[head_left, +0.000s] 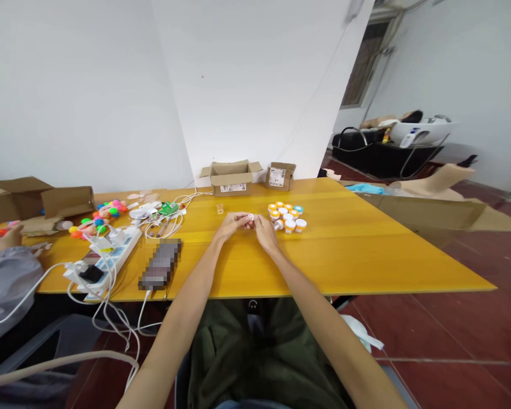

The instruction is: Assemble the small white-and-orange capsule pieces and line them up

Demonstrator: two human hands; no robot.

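My left hand (231, 225) and my right hand (264, 230) meet over the middle of the yellow table (344, 250). Together their closed fingers pinch a small white jar (251, 217). Just right of my hands stands a cluster of several small jars with orange and blue lids (287, 216); one jar (278, 225) lies beside my right hand. A tiny clear cup (220, 208) stands a little beyond my left hand.
Two cardboard boxes (231, 177) (280, 174) stand at the table's far edge. A power strip with cables (111, 255), a phone (160, 263) and colourful balls (102, 216) lie to the left. Another person's sleeve and hand (4, 272) show at far left.
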